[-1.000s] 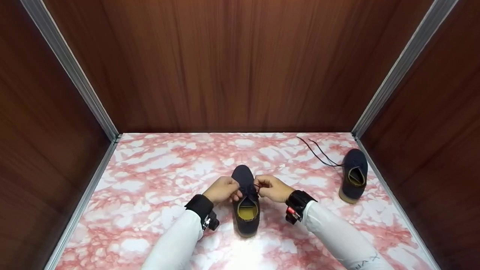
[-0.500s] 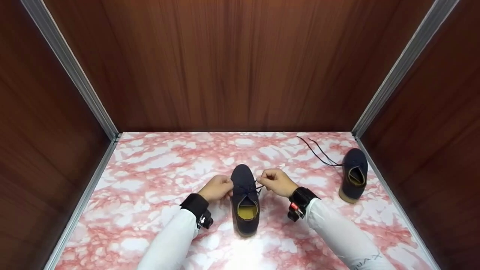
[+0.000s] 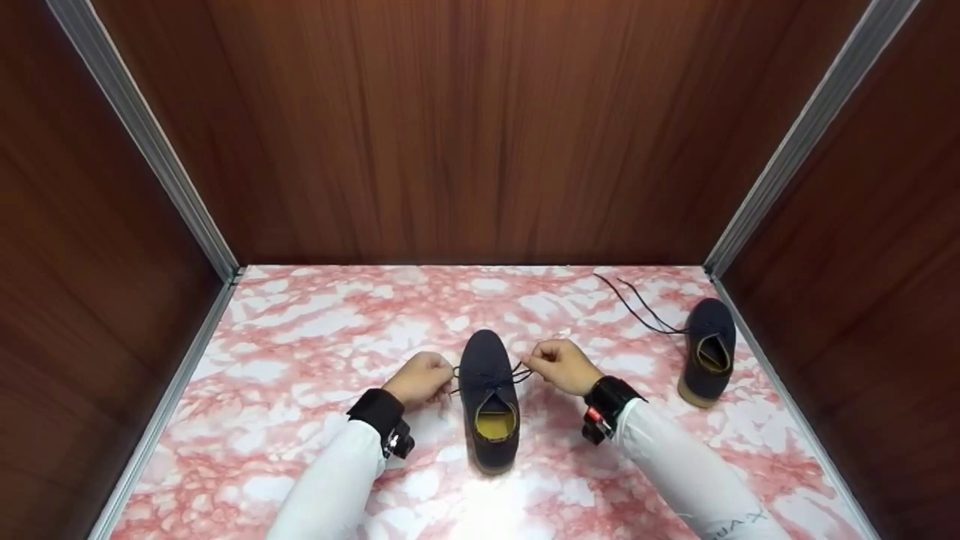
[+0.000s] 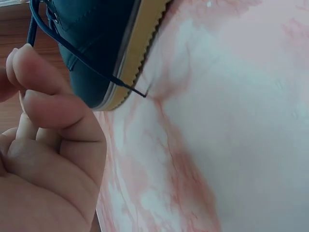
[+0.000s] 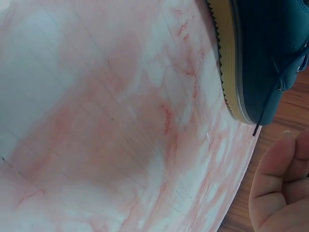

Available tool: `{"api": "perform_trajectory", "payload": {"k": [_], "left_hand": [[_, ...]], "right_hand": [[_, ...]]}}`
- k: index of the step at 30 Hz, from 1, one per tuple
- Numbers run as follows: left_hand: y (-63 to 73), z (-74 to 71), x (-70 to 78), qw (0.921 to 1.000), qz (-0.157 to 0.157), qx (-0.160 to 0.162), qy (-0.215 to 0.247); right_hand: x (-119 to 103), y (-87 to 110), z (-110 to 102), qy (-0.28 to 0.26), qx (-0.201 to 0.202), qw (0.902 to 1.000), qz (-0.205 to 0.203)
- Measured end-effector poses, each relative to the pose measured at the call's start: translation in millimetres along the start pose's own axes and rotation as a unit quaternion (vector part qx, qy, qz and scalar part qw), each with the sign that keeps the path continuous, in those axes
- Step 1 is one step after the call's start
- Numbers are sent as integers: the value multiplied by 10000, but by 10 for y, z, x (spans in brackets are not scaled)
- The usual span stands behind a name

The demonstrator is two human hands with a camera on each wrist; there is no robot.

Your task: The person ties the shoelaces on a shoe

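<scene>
A dark navy lace-up shoe (image 3: 486,349) stands toe-away in front of me, its yellow insole visible through the opening. On its left side my left hand (image 3: 417,378) pinches a shoelace (image 4: 79,56) with curled fingers. One loose lace end dangles across the shoe's side in the left wrist view. My right hand (image 3: 562,366) pinches lace on the other side, with strands stretched between shoe and fingertips. In the right wrist view, a free lace end (image 5: 263,107) hangs down over the tan sole (image 5: 227,58), near the curled fingers (image 5: 273,169).
A matching shoe (image 3: 709,352) stands at the right, its long untied laces (image 3: 637,304) trailing to the back left. Red-and-white marbled tabletop (image 3: 315,450) lies under both shoes. Brown wood-grain panels (image 3: 465,135) with grey metal corner strips (image 3: 150,142) enclose the back and sides.
Both hands have drawn apart from the shoe's middle, the left to the left and the right to the right. Lace now shows stretched out on both sides. The shoe stays in place.
</scene>
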State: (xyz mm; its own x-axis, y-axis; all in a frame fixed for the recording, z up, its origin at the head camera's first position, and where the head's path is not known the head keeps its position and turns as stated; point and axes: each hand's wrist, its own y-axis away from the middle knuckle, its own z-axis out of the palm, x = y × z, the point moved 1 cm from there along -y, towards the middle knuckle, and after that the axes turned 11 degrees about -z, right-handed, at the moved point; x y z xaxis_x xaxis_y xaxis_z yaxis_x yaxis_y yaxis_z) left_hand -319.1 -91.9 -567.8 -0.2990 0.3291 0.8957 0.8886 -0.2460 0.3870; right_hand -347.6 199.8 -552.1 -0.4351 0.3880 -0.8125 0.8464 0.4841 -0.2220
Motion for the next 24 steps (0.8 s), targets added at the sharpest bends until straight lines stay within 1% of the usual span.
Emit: {"api": "perform_trajectory", "payload": {"k": [3,11,16,20,24], "left_hand": [[0,-17,-18,9998,-18,94,-159],[5,-26,-36,9995,-2,144,-286],[15,-25,-33,9986,37,237,-463],[18,-18,-46,9981,42,285,-537],[6,-4,-65,9981,31,329,-528]], "right_hand": [[9,6,-7,135,-34,9999,-11],[28,40,-22,416,-18,9991,80],[32,61,-40,798,-50,9968,7],[46,62,-41,1140,-61,9934,141],[60,66,-35,1280,-5,9910,396]]}}
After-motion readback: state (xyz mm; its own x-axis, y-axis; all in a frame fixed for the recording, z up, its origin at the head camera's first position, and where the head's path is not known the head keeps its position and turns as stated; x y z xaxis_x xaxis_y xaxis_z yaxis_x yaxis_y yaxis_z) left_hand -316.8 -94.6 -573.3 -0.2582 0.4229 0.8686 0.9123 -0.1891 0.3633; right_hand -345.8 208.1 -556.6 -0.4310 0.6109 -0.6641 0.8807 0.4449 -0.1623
